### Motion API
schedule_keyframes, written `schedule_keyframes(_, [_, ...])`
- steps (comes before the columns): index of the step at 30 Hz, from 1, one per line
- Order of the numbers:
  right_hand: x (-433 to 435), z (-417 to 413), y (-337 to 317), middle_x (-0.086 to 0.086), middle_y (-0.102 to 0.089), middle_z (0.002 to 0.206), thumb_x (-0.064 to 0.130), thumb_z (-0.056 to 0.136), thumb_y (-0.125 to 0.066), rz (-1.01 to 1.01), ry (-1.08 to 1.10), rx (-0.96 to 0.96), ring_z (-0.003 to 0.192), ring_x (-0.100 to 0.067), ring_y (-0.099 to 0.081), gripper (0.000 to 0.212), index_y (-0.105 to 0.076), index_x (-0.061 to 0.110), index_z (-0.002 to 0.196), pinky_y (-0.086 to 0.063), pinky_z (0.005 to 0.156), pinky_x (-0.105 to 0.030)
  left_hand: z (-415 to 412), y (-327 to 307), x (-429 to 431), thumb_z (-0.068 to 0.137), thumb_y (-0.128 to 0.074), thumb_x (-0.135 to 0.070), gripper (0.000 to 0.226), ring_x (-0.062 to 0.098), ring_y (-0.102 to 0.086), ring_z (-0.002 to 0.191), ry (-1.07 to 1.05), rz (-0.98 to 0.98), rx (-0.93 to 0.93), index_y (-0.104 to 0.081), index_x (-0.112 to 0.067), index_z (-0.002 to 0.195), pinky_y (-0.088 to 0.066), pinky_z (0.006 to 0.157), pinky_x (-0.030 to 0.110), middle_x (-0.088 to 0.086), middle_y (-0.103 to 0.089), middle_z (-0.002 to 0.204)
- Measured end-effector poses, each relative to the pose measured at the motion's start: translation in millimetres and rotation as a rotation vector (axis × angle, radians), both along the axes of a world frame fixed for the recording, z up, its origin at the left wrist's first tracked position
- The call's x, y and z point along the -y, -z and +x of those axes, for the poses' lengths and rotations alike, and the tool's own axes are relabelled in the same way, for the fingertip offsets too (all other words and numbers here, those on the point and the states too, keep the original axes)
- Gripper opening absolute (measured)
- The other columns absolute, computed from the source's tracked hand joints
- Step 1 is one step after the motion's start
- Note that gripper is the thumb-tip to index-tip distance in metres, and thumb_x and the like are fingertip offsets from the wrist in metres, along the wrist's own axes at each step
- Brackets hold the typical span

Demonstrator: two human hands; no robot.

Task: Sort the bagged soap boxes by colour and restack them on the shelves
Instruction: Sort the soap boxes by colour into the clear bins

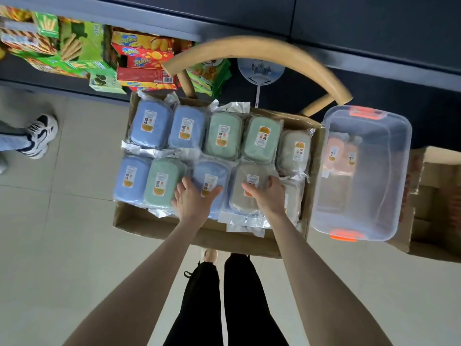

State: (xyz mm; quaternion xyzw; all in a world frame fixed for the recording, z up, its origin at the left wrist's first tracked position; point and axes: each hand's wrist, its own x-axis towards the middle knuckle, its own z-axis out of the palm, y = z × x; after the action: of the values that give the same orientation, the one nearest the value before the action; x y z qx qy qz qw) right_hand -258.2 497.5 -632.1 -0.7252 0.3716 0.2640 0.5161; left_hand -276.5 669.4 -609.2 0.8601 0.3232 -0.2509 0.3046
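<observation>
Head view, looking straight down at a pale tiled floor (62,233). Dead centre there's an open cardboard box (149,226) packed with bagged soap boxes (224,136) in two rows: blue, green and beige all mixed together.

The left hand (193,198) lies flat on the near row. Its fingers (183,186) are spread, reaching toward 12 o'clock along the seam between a green one and the blue soap box (212,176), with the thumb resting across the blue one.

The right hand (268,196) is just beside it at 3 o'clock, gripping the beige soap box (238,201). Its fingers (270,182) curl over the far edge and the thumb sits on the label side.

Around it:
- At 12 o'clock, behind the box, there's the curved wooden back of a chair (249,46).
- Beyond that is a dark shelf (149,18) with snack boxes (144,61) at about 11 o'clock and a round hand fan (259,69).
- At 3 o'clock a clear plastic bin (369,196) with orange latches touches the box, and it has pink soap boxes (333,153) in its far end.
- Further out at 3 o'clock is another carton (436,196).
- Somebody's sneaker (38,136) is at 9 o'clock.
</observation>
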Motion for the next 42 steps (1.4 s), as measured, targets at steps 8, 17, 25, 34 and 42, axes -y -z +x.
schedule_keyframes(8, [1, -27, -49, -0.004, -0.068, 0.109, 0.024, 0.071, -0.085, 0.141, 0.256, 0.111, 0.096, -0.021, -0.069, 0.066, -0.048, 0.016, 0.125, -0.056, 0.076, -0.029, -16, -37, -2, 0.066, -0.078, -0.055, 0.078, 0.026, -0.056, 0.095, -0.121, -0.258, 0.157, -0.040, -0.011, 0.118, -0.045, 0.076, 0.036, -0.004, -0.050, 0.093])
schedule_keyframes(17, [55, -80, -131, 0.003, -0.069, 0.100, 0.032, 0.071, -0.084, 0.177, 0.416, 0.322, 0.087, -0.006, -0.068, 0.050, -0.054, 0.022, 0.111, -0.052, 0.068, -0.015, -34, -98, 24, 0.065, -0.077, -0.059, 0.083, 0.001, -0.063, 0.091, -0.095, -0.533, 0.187, -0.047, -0.008, 0.122, -0.053, 0.083, 0.023, 0.003, -0.062, 0.102])
schedule_keyframes(25, [141, -152, -172, 0.000, -0.069, 0.106, 0.046, 0.054, -0.084, 0.194, 0.573, 0.452, 0.096, -0.018, -0.068, 0.068, -0.051, 0.031, 0.112, -0.056, 0.085, -0.038, -63, -136, 116, 0.075, -0.073, -0.048, 0.058, -0.002, -0.053, 0.080, 0.026, -0.648, 0.236, -0.039, -0.020, 0.112, -0.037, 0.060, 0.015, -0.014, -0.053, 0.092])
schedule_keyframes(34, [281, -258, -188, 0.016, -0.065, 0.097, 0.036, 0.076, -0.080, -0.002, 0.564, 0.499, 0.089, -0.005, -0.066, 0.056, -0.049, 0.030, 0.122, -0.053, 0.076, -0.025, -152, -154, 280, 0.070, -0.079, -0.044, 0.062, 0.014, -0.061, 0.094, 0.134, -0.705, 0.268, -0.047, -0.016, 0.116, -0.048, 0.076, 0.024, -0.001, -0.060, 0.106])
schedule_keyframes(42, [406, -308, -202, 0.001, -0.065, 0.112, 0.036, 0.081, -0.075, 0.018, 0.640, 0.524, 0.101, -0.014, -0.064, 0.046, -0.051, 0.024, 0.118, -0.052, 0.091, -0.036, -188, -165, 412, 0.077, -0.073, -0.047, 0.049, 0.011, -0.061, 0.077, 0.240, -0.650, 0.313, -0.053, -0.010, 0.101, -0.048, 0.061, 0.014, 0.000, -0.061, 0.088])
